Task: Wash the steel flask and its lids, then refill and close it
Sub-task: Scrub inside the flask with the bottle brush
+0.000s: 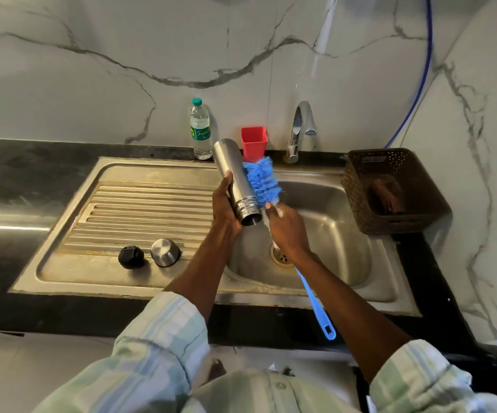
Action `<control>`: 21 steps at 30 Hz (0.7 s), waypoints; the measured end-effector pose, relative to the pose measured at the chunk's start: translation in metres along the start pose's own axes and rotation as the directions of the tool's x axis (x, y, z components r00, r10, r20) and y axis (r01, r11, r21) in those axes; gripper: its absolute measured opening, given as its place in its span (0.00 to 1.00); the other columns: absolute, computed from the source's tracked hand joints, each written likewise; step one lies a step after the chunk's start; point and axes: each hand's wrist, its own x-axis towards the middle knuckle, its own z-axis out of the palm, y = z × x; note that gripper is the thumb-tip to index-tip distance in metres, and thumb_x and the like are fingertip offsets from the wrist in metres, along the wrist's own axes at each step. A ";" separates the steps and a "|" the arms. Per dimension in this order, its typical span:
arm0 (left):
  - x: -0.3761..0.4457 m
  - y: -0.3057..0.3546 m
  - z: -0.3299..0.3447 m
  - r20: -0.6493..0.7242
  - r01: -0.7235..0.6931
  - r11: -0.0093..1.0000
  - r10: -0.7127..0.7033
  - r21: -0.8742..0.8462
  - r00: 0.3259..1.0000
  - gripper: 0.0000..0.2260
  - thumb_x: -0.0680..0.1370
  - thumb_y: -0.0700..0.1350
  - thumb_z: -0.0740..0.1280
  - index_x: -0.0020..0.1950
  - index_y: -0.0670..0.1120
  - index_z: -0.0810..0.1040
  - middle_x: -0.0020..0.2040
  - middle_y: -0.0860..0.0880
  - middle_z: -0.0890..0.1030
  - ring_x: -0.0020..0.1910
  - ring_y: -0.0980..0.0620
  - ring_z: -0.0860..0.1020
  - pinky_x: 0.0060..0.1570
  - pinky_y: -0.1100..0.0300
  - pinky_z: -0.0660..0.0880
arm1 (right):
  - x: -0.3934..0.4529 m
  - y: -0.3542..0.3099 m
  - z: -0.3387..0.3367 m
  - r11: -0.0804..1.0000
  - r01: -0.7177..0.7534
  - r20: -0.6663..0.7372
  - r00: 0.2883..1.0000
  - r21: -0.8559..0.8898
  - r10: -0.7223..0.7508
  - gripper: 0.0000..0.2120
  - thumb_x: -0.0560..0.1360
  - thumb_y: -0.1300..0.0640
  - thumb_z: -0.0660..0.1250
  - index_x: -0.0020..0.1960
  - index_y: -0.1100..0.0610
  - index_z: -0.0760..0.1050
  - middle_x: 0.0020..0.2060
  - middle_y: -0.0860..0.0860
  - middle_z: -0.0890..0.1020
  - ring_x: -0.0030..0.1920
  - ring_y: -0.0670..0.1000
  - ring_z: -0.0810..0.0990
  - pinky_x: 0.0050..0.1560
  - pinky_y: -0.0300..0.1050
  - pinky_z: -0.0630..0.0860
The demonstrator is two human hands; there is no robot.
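Note:
The steel flask (232,171) is held tilted over the sink, its open threaded mouth pointing down towards me. My left hand (225,208) grips its lower part from the left. My right hand (286,231) holds a blue bottle brush (260,181) by the stem, and the bristles press against the flask's right side, outside it. The brush's blue handle (315,305) trails down past the sink's front edge. On the drainboard lie the black inner lid (131,256) and the steel cap (165,252), side by side.
The steel sink basin (339,234) has a drain (280,256) and a tap (299,129) behind it with no water running. A plastic water bottle (201,129) and a red cup (254,141) stand at the back. A brown basket (390,189) sits on the right.

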 end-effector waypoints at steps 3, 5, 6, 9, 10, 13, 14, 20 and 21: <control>0.000 -0.002 -0.003 -0.031 -0.012 0.999 0.011 -0.036 0.999 0.19 0.81 0.50 0.63 0.65 0.38 0.75 0.52 0.39 0.83 0.49 0.40 0.83 0.50 0.47 0.81 | -0.003 -0.010 0.000 0.999 0.042 -0.021 0.999 -0.011 -0.043 0.20 0.81 0.41 0.55 0.59 0.51 0.77 0.52 0.52 0.84 0.53 0.56 0.80 0.52 0.51 0.76; 0.002 -0.001 -0.001 -0.015 -0.029 0.998 0.028 -0.054 0.999 0.15 0.82 0.47 0.57 0.54 0.39 0.79 0.43 0.42 0.83 0.40 0.44 0.84 0.43 0.53 0.81 | -0.011 -0.018 0.003 0.990 0.115 0.022 0.993 -0.088 -0.113 0.21 0.80 0.39 0.54 0.60 0.50 0.76 0.50 0.53 0.84 0.50 0.57 0.80 0.51 0.52 0.77; 0.003 0.000 0.002 0.004 -0.029 0.998 0.030 -0.057 1.000 0.14 0.80 0.45 0.56 0.48 0.40 0.79 0.37 0.44 0.82 0.35 0.47 0.82 0.37 0.57 0.80 | -0.015 -0.017 0.006 0.984 0.129 0.040 0.991 -0.122 -0.125 0.21 0.81 0.39 0.54 0.61 0.50 0.75 0.50 0.54 0.84 0.50 0.57 0.80 0.51 0.53 0.77; 0.000 0.004 0.014 0.093 0.001 1.000 0.001 -0.027 0.996 0.15 0.79 0.48 0.58 0.41 0.43 0.81 0.32 0.48 0.77 0.29 0.52 0.77 0.32 0.60 0.77 | -0.025 -0.008 0.012 0.991 0.089 -0.004 0.996 -0.100 -0.090 0.21 0.81 0.39 0.53 0.61 0.49 0.76 0.51 0.53 0.84 0.52 0.57 0.80 0.51 0.53 0.77; 0.001 0.003 0.014 0.114 0.022 0.999 -0.018 -0.032 0.993 0.18 0.80 0.50 0.57 0.43 0.43 0.82 0.34 0.48 0.79 0.31 0.51 0.78 0.34 0.59 0.78 | -0.026 -0.007 0.012 0.994 0.082 -0.026 0.996 -0.066 -0.084 0.21 0.81 0.38 0.54 0.60 0.50 0.76 0.51 0.52 0.84 0.52 0.57 0.80 0.51 0.53 0.77; 0.006 0.001 0.008 0.096 0.025 1.000 -0.023 -0.016 0.995 0.21 0.83 0.55 0.55 0.61 0.41 0.78 0.48 0.41 0.84 0.44 0.44 0.83 0.45 0.52 0.81 | -0.024 -0.011 0.005 0.996 0.083 -0.097 0.992 0.024 -0.081 0.21 0.80 0.38 0.54 0.59 0.50 0.77 0.51 0.51 0.84 0.52 0.55 0.81 0.51 0.52 0.77; 0.007 0.000 0.007 0.094 0.007 1.000 -0.008 0.010 0.996 0.21 0.83 0.55 0.56 0.64 0.41 0.76 0.51 0.40 0.83 0.47 0.43 0.83 0.48 0.50 0.81 | -0.023 -0.014 0.004 0.997 0.076 -0.100 0.992 0.019 -0.073 0.21 0.80 0.38 0.54 0.60 0.51 0.77 0.51 0.51 0.84 0.53 0.56 0.80 0.52 0.52 0.76; 0.008 -0.004 -0.002 0.042 0.075 0.985 -0.083 0.158 0.996 0.25 0.77 0.52 0.70 0.69 0.38 0.73 0.57 0.37 0.82 0.53 0.38 0.83 0.54 0.44 0.80 | -0.013 -0.005 0.004 0.998 -0.053 -0.063 0.996 0.031 0.055 0.20 0.80 0.40 0.55 0.58 0.51 0.78 0.52 0.53 0.83 0.54 0.57 0.79 0.51 0.49 0.73; 0.009 -0.005 -0.006 0.030 0.088 0.984 -0.094 0.157 0.995 0.27 0.77 0.54 0.70 0.70 0.38 0.72 0.61 0.36 0.81 0.58 0.36 0.81 0.58 0.41 0.78 | -0.009 -0.005 0.004 0.994 -0.091 -0.061 0.994 0.066 0.095 0.20 0.80 0.40 0.55 0.57 0.52 0.78 0.52 0.53 0.83 0.55 0.57 0.79 0.52 0.50 0.73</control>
